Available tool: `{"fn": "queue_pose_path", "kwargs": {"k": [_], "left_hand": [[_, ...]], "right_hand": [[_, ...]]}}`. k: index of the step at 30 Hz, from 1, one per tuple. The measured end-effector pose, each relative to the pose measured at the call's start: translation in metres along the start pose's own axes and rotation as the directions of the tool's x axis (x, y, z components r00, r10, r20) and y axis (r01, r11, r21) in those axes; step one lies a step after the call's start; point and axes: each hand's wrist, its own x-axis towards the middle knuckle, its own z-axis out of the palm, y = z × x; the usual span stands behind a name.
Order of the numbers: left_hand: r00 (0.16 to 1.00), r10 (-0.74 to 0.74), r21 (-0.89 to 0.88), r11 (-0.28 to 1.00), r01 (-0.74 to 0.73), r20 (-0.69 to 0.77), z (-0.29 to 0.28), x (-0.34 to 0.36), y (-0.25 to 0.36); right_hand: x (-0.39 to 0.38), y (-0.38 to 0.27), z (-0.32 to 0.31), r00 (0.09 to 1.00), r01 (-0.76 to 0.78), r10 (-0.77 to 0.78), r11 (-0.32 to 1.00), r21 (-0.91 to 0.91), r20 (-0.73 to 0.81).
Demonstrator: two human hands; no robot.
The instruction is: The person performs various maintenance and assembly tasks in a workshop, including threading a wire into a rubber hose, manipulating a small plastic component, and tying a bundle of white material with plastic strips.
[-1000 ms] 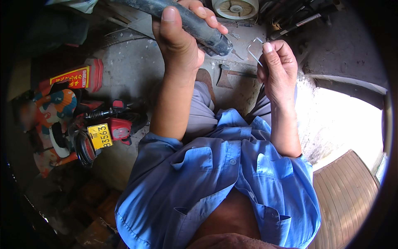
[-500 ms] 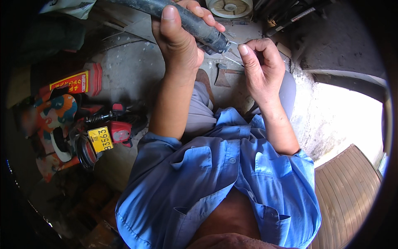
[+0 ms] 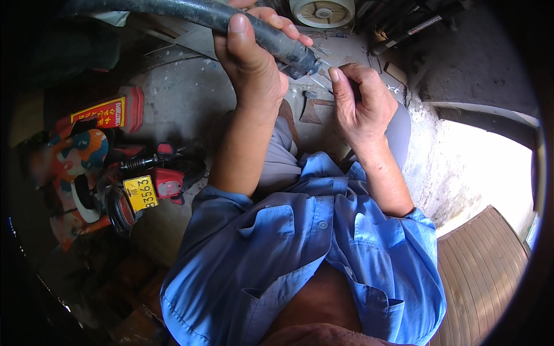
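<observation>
Since a second ago, the right hand [image 3: 366,98] has come leftward, bringing a bent metal wire [image 3: 321,84] to the end of a black tube [image 3: 277,45]. That tube slants across the upper part of the view, from the dark upper left down to its scuffed tip near the right hand. Two pale, thin stretches of wire show at the tip; whether they enter the tube cannot be told. Thumb and curled forefinger of the right hand pinch the wire. The left hand [image 3: 251,66] wraps the tube near that same end, thumb along one side, fingers around the other. Below the tip, a hatchet [image 3: 310,109] lies on the grey floor [image 3: 190,81], its handle running toward the right hand. Farther out are a pale wheel [image 3: 323,11], a red motorbike [image 3: 167,187] at left and a brown slatted mat [image 3: 479,271] at lower right.
</observation>
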Motion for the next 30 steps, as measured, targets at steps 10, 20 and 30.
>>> {"fn": "queue_pose_path", "kwargs": {"k": [10, 20, 30], "left_hand": [[0.988, 0.031, -0.076, 0.997, -0.02, 0.149, -0.008, 0.0, -0.002], [0.801, 0.163, -0.156, 0.984, -0.087, 0.577, -0.023, 0.018, -0.005], [0.954, 0.145, 0.125, 0.975, -0.183, 0.264, -0.017, 0.009, 0.006]], "right_hand": [[0.011, 0.01, -0.01, 0.797, -0.604, 0.491, 0.662, 0.444, 0.353], [0.021, -0.007, -0.034, 0.69, -0.721, 0.521, 0.426, 0.547, 0.502], [0.003, -0.007, -0.015, 0.868, -0.495, 0.436, 0.799, 0.342, 0.238]]}}
